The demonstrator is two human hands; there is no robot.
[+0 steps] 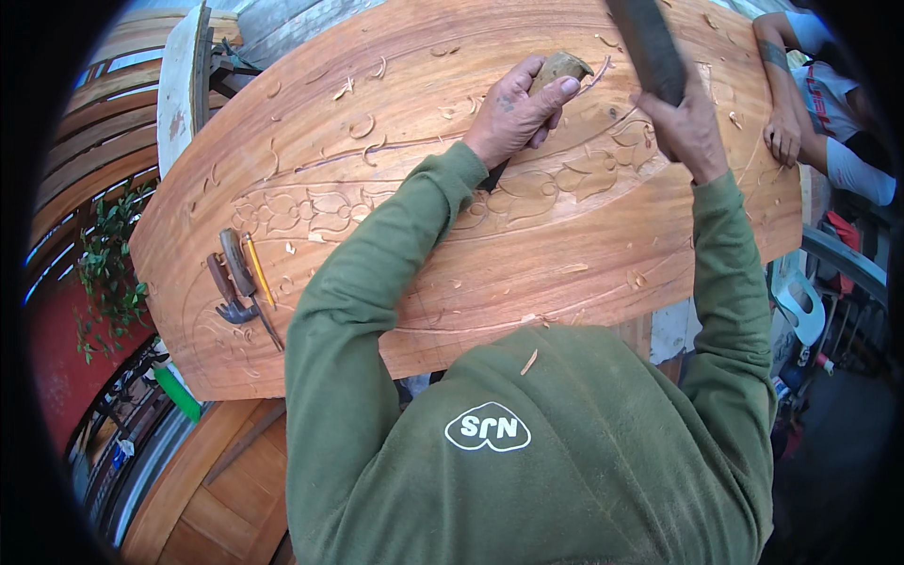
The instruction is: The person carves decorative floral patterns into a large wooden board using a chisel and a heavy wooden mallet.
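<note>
A large oval wooden panel [565, 268] with carved leaf and flower relief [537, 193] lies before me. My left hand [513, 113] is closed round a chisel [562, 68], whose worn wooden end sticks out past the thumb. Dark metal shows under the left wrist; the cutting edge is hidden. To the right, my right hand [689, 132] grips a thick dark wooden mallet [650, 52], raised, slightly blurred and cut off by the top edge. Mallet and chisel are apart. Curled shavings [374, 146] lie scattered over the panel.
On the panel's left lie a claw hammer [235, 309], a wooden-handled tool [237, 264] and a yellow pencil [259, 271]. Another person's hand [782, 137] rests at the right edge. A white plastic chair [800, 306] stands lower right; a leafy plant [113, 273] is at left.
</note>
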